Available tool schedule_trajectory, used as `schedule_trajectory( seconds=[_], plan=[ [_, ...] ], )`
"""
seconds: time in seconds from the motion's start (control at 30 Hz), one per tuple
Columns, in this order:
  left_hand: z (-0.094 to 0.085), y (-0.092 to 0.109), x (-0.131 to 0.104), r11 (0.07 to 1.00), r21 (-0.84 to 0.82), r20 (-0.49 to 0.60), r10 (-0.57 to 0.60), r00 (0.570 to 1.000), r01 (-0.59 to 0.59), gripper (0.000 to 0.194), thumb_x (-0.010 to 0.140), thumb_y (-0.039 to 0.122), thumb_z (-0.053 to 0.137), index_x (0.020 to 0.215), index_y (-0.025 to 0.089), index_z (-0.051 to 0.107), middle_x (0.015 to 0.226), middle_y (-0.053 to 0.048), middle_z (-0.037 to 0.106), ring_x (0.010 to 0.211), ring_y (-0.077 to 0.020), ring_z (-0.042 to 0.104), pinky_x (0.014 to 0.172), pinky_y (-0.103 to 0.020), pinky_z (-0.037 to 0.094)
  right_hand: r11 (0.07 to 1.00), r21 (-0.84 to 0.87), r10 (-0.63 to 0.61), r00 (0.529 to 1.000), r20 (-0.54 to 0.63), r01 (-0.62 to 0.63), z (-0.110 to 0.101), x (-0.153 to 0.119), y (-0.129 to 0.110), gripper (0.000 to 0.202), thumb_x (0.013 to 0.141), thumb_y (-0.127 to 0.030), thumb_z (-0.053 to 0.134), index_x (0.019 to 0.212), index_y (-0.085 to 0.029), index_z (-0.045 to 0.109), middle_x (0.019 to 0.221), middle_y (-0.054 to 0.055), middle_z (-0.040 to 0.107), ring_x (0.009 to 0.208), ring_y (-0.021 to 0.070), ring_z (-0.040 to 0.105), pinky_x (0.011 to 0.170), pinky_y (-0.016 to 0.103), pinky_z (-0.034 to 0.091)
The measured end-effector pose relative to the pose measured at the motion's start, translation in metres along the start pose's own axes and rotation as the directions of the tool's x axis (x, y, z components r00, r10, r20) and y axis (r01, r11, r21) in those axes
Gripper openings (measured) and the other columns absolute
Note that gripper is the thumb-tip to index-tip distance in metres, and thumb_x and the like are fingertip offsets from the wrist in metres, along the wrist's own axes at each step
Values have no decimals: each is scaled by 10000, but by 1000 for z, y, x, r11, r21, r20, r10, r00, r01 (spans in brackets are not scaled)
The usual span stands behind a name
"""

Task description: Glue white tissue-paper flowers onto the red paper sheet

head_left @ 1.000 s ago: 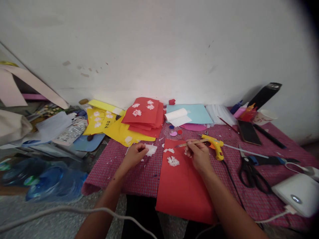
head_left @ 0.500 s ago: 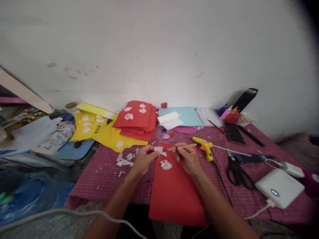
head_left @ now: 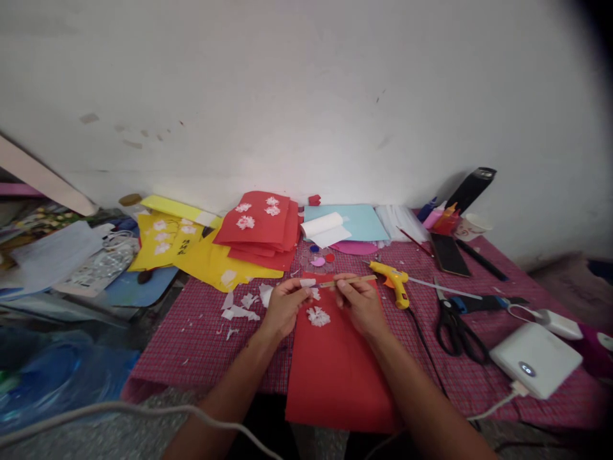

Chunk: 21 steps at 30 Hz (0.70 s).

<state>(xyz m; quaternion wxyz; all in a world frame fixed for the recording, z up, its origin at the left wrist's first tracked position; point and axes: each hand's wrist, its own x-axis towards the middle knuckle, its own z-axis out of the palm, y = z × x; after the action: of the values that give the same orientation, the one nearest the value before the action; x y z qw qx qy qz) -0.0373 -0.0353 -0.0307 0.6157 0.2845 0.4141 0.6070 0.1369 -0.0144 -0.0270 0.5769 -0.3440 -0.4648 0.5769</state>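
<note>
My left hand (head_left: 283, 305) pinches a small piece of white tissue paper (head_left: 307, 282) between thumb and fingers. In my right hand (head_left: 357, 300) is a thin wooden stick, perhaps a brush (head_left: 349, 280), held level with its tip pointing left at the tissue. Both hands are above the far end of a long red paper sheet (head_left: 342, 377). A crumpled white tissue flower (head_left: 318, 316) sits on that sheet between my wrists. Torn tissue scraps (head_left: 239, 312) lie left of my left hand. Beyond the hands is a paint palette (head_left: 318, 260) with blue, pink and red wells.
A yellow glue gun (head_left: 393, 281), black scissors (head_left: 454, 326) and a white power bank (head_left: 536, 361) lie to the right. Red papers with flowers (head_left: 258, 223) and yellow papers (head_left: 205, 259) are stacked back left. A tissue roll (head_left: 322, 225) rests on blue paper (head_left: 366, 220). A cable (head_left: 158, 407) crosses in front.
My left hand has shifted slightly, and the tissue piece in it is now tilted flatter beside the stick's tip. My right hand stays nearly in place. The view has moved a little.
</note>
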Motion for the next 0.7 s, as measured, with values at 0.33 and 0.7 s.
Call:
schedule_trajectory(
  seconds=[0.33, 0.7],
  plan=[
    [-1, -2, 0, 1000, -1, -4, -27, 1000, 27, 303, 594, 238, 894, 835, 121, 754, 742, -43, 730, 629, -113, 647, 619, -226, 542, 998, -62, -22, 999, -25, 21, 2, 0, -2, 173, 827, -350, 743, 787, -183, 746, 815, 19, 653, 491, 82, 508, 470, 248, 382],
    [0, 2, -4, 998, -36, 39, -46, 998, 47, 266, 609, 193, 840, 849, 113, 758, 783, -57, 737, 685, -155, 686, 659, -272, 561, 998, -56, -27, 998, -48, 25, 0, 1, 1, 159, 853, -329, 719, 794, -182, 731, 800, 17, 659, 490, 83, 498, 468, 249, 377]
  ],
)
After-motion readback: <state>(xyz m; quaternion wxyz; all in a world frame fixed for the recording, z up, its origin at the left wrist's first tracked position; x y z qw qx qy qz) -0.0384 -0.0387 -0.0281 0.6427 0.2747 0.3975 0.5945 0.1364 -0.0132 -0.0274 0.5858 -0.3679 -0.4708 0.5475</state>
